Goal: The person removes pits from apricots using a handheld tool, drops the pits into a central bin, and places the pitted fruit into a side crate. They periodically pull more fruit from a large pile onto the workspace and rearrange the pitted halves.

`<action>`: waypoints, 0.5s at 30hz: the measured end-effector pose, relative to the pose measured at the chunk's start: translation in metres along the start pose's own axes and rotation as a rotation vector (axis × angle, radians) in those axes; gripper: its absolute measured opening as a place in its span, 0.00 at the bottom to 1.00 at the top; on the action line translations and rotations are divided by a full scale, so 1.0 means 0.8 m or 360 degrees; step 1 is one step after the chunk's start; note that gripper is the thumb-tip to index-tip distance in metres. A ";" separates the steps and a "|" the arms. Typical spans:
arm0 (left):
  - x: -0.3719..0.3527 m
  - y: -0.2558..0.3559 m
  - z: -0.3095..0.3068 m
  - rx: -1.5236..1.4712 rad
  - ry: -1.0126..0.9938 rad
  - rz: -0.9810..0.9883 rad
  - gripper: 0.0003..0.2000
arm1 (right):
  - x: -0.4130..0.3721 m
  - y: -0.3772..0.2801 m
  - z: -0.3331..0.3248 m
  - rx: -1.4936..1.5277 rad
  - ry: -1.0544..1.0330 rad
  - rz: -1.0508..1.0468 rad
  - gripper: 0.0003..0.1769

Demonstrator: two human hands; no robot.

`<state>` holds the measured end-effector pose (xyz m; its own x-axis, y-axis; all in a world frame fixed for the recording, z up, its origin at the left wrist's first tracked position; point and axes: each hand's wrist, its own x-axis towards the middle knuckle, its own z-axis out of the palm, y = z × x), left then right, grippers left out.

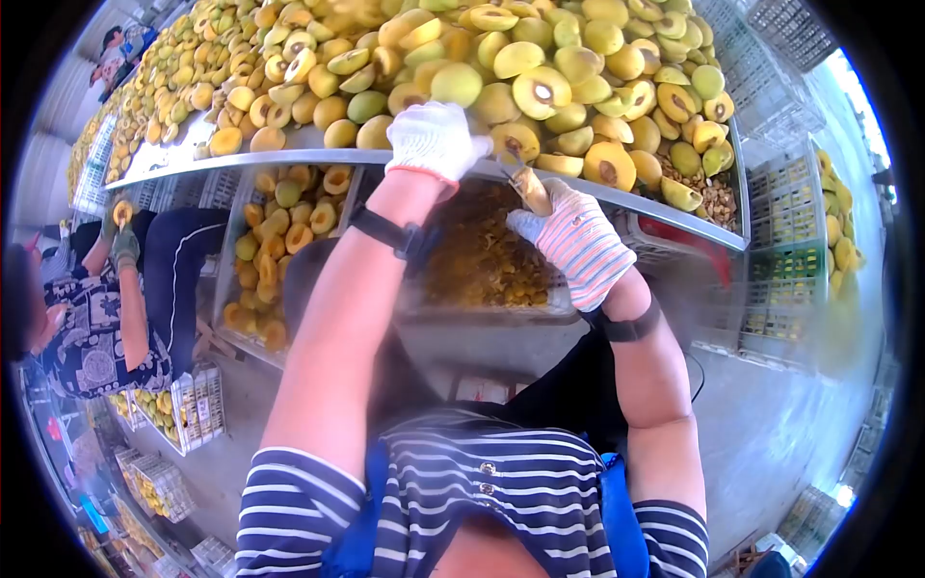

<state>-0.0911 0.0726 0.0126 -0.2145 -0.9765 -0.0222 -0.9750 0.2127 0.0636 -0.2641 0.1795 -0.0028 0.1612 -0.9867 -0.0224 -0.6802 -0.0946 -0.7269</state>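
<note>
My left hand [432, 141], in a white knit glove, is at the metal edge of a sorting table. Its fingers curl down against the fruit, thumb jutting to the right; whatever lies under them is hidden. A whole-looking yellow-green fruit [456, 85] sits just beyond the knuckles. In a striped glove, my right hand [578, 241] is closed round the wooden handle of a pitting tool [532, 190]. The tool's metal tip points up at a halved fruit [515, 142] by the table edge. Many halved fruits [541, 93] with brown centres are heaped around.
The metal rim [299, 157] borders the heap. Below are a crate of fruit halves [289, 226] and a tray of brown-yellow bits [496, 255]. Stacked crates [782, 279] stand at right. At left, a seated person [101, 328] in gloves holds a fruit half [122, 212].
</note>
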 end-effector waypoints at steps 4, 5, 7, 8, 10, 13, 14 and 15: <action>0.009 0.010 0.012 -0.0119 0.0003 -0.0044 0.29 | 0.011 0.010 0.002 -0.0380 0.0043 -0.0155 0.24; 0.012 0.005 0.014 -0.0108 0.0019 -0.0043 0.29 | 0.016 0.010 0.005 -0.0376 0.0058 -0.0167 0.24; 0.014 -0.003 0.022 -0.0366 -0.0078 -0.0010 0.29 | 0.022 0.011 0.015 -0.0076 0.0065 -0.0121 0.24; 0.015 -0.001 0.016 -0.0451 -0.0164 -0.0050 0.28 | 0.019 -0.014 0.004 0.0136 0.0066 0.0205 0.19; 0.011 0.006 0.014 -0.0447 -0.0091 -0.0047 0.27 | 0.013 -0.010 -0.002 -0.0570 0.0147 -0.0285 0.15; 0.001 0.005 0.021 -0.0670 0.0026 -0.0055 0.22 | 0.025 0.005 0.022 -0.0879 0.0275 -0.0617 0.13; 0.008 0.009 0.032 -0.0711 0.0064 -0.0070 0.21 | 0.032 -0.003 0.032 0.0290 0.0297 -0.0249 0.11; 0.014 0.007 0.041 -0.0760 0.0106 -0.0073 0.20 | 0.038 -0.015 0.041 0.1421 0.0256 0.0199 0.10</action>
<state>-0.1006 0.0641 -0.0197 -0.1527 -0.9879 0.0271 -0.8448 0.1447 0.5151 -0.2275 0.1550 -0.0178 -0.0232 -0.9957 -0.0892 0.1304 0.0855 -0.9878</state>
